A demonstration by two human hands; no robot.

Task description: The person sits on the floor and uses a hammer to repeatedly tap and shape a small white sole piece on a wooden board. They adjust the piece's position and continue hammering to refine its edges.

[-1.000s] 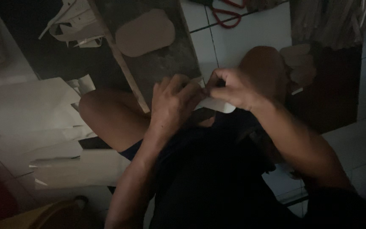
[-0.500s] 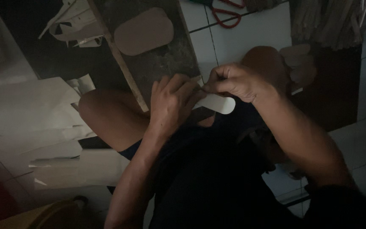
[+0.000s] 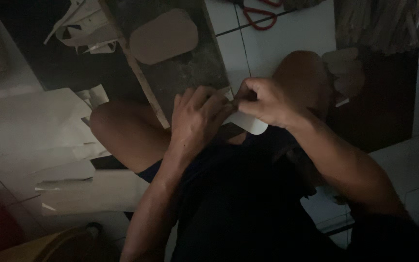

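Shifted lower since before — rounded pale card piece (image 3: 249, 123); both hands (image 3: 197, 116) (image 3: 267, 102) pinch it.

More of the pale rounded piece (image 3: 251, 124) now bared below the right hand (image 3: 266, 101) than a second ago

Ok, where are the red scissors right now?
In the head view, the red scissors lie on the white tiled floor at the top edge, right of the dark board and beyond the person's raised knee.
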